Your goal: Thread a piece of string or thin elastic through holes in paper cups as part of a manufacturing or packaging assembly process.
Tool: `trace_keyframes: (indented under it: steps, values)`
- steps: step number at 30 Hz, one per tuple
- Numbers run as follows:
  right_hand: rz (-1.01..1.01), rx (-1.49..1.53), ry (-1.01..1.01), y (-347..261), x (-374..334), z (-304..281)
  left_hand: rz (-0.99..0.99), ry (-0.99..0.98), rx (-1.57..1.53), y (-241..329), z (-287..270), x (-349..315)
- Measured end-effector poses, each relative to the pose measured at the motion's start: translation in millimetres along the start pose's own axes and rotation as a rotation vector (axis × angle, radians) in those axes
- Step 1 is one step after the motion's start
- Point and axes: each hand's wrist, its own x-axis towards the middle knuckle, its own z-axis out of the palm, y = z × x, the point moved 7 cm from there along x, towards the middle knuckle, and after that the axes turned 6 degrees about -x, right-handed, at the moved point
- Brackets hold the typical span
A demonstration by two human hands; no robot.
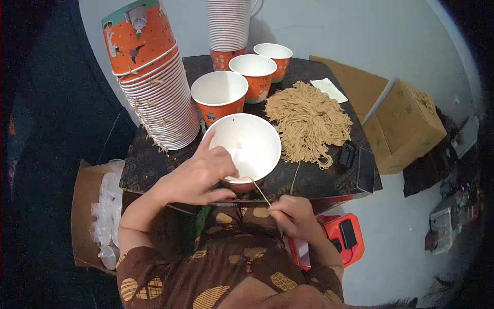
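A white-lined paper bucket [252, 139] stands at the table's near edge, mouth up, with a small hole in its far wall. My left hand [198, 175] straddles its near-left rim, curled fingers inside and thumb outside; the fingertips are partly hidden. A tan cord [261, 192] crosses the near rim and runs to my right hand [293, 213], which pinches it just in front of the table edge. Right of the bucket lies a heap of tan cords [309, 121]. One loose strand [295, 177] trails from it toward my right hand.
Three orange paper buckets [218, 95] stand in a row behind. A tall leaning stack of buckets [157, 98] is at left, another stack [226, 31] at the back. Cardboard boxes [406, 123] stand at right; a box of clear plastic pieces [105, 206] sits low left.
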Motion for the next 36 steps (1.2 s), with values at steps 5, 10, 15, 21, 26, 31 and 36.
trace_keyframes:
  steps: [5,10,15,21,26,31,36]
  values:
    - [0.013,0.113,-0.096,-17.9,-5.1,-23.9,0.028,-0.066,0.267,-4.0,-12.6,-19.8]
    - [-0.051,0.304,-0.053,-36.8,-2.7,-37.6,-0.153,0.327,0.47,-42.4,-51.9,-27.6]
    - [0.17,0.31,0.125,-24.7,0.8,-25.1,0.077,0.783,0.368,24.1,-36.4,-56.8]
    - [0.377,0.644,0.24,2.5,12.5,-8.8,0.242,0.304,0.228,57.1,39.0,-36.8]
    - [0.436,0.737,0.336,20.6,-0.1,-19.2,0.174,0.273,0.294,3.0,16.8,-28.9]
    - [0.4,0.955,0.441,25.0,-9.8,-32.6,-0.003,0.307,0.356,-28.9,-8.6,-32.2]
    - [0.349,1.11,0.482,26.9,3.6,-16.3,0.084,0.712,0.205,-3.9,-3.5,-39.0]
